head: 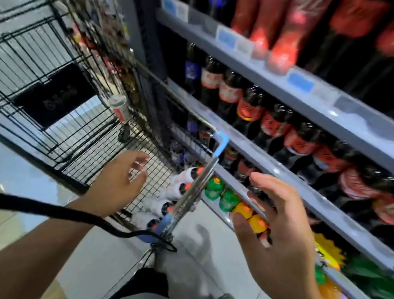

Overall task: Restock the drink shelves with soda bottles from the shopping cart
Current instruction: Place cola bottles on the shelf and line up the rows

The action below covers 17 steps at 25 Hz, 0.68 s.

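Held left grip [121, 179] wide, empty, over cart [51, 58] near its handle edge; held right grip [277, 234] wide, empty, before shelf [348, 216] front edge.

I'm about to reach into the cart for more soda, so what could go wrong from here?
1. The bottles in the cart lie on their sides close against the metal rail; your left hand, reaching in, may knock the rail or set them rolling.
2. The black strap crosses your left forearm toward the cart and might snag.
3. The cola row looks tightly packed; pushing another in could tip one off.
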Motion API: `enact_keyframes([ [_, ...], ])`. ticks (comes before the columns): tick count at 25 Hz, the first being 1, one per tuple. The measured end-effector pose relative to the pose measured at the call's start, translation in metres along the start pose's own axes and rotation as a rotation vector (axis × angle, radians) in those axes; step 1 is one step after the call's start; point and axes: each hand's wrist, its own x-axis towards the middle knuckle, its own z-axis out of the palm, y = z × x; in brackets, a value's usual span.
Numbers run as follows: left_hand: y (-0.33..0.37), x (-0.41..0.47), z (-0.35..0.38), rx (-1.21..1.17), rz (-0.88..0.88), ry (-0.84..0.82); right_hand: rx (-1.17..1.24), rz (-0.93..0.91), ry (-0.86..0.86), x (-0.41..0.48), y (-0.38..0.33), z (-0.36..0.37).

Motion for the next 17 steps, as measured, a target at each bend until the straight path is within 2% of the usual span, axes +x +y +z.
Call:
enact_keyframes([
  [3,-0.061,0.004,-0.004,0.021,-0.130,-0.169,0.057,0.107,-0.002,0.003,0.028,0.086],
  [6,-0.112,0.020,-0.005,0.039,-0.133,-0.291,0.054,0.250,0.038,0.007,0.057,0.159],
  [9,-0.148,0.047,0.003,0.104,-0.087,-0.432,0.127,0.333,0.147,0.010,0.077,0.207],
  [12,-0.158,0.090,0.026,0.166,-0.028,-0.538,0.195,0.409,0.292,0.009,0.092,0.235],
  [17,-0.134,0.157,0.112,0.253,0.161,-0.687,0.080,0.498,0.386,-0.008,0.117,0.248],
])
